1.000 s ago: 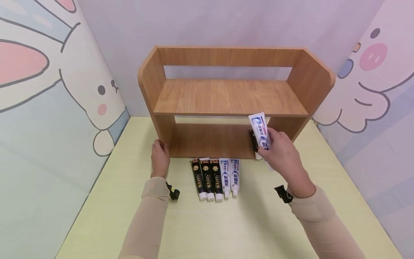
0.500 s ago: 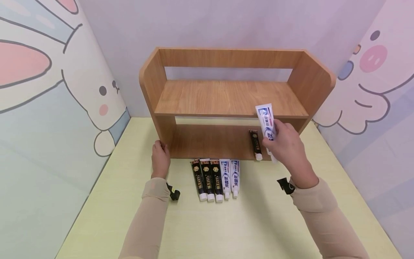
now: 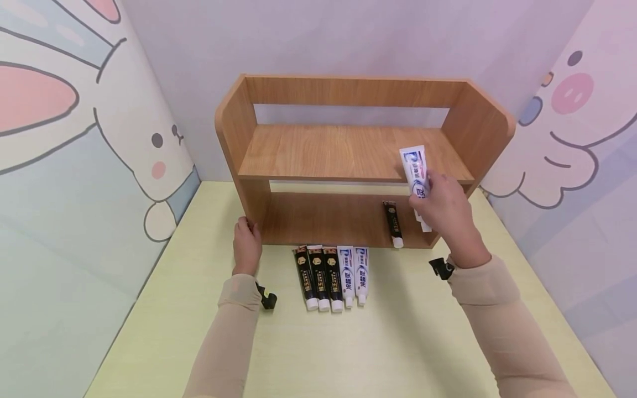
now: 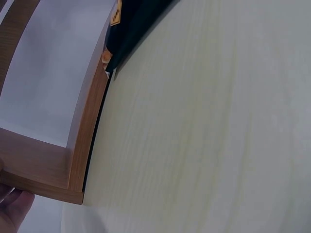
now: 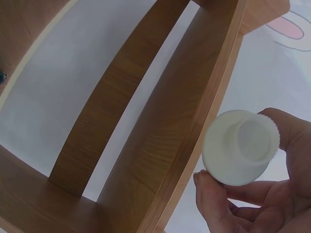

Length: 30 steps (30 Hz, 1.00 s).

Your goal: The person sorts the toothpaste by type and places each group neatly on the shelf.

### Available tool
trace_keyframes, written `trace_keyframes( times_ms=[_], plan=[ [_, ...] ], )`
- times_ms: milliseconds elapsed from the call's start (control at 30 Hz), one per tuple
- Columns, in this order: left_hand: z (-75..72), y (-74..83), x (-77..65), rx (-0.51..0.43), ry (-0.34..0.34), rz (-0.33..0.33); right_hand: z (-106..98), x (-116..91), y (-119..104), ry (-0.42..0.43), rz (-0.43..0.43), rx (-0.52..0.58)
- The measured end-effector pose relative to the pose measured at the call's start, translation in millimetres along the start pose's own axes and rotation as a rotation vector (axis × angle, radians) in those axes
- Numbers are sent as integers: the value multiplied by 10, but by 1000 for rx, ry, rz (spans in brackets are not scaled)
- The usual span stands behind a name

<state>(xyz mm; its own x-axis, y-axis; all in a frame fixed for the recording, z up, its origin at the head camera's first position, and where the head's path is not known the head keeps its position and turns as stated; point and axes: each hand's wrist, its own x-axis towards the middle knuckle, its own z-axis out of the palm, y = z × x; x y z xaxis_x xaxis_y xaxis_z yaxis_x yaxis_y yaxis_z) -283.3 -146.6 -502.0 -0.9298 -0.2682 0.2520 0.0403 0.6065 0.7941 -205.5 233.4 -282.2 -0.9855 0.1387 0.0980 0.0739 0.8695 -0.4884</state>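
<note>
Toothpaste tube [image 3: 415, 171], white, blue-lettered, flat-ended

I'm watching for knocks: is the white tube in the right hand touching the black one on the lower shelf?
Apart. In the head view, a bare strip of the lower shelf shows between the white tube and the black tube.

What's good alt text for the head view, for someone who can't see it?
A person's right hand holds a white toothpaste tube near the right end of a two-tier wooden shelf; the left hand grips its left side. A black tube lies on the lower board, and three black tubes and two white tubes lie in a row on the table.
</note>
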Motion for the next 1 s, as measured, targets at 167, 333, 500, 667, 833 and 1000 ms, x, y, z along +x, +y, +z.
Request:
trace_keyframes(
  times_ms=[167, 333, 500, 667, 833, 1000],
  plan=[
    [0, -3, -6, 2, 0, -10, -25, 88, -14, -9, 12, -2],
    [-4, 6, -4, 8, 0, -10, -38, 165, -27, -11, 21, 0],
    [-4, 12, 10, 8, -10, -10, -46, 249, -23, -13, 42, 13],
    [-4, 8, 11, 13, -10, -9, -86, 337, -15, -14, 54, 47],
    [-3, 1, 11, 10, -3, 7, -151, 433, -13, -16, 66, 83],
    [-10, 3, 8, 7, -8, 4, -217, 530, -22, -59, 148, 110]
  ],
)
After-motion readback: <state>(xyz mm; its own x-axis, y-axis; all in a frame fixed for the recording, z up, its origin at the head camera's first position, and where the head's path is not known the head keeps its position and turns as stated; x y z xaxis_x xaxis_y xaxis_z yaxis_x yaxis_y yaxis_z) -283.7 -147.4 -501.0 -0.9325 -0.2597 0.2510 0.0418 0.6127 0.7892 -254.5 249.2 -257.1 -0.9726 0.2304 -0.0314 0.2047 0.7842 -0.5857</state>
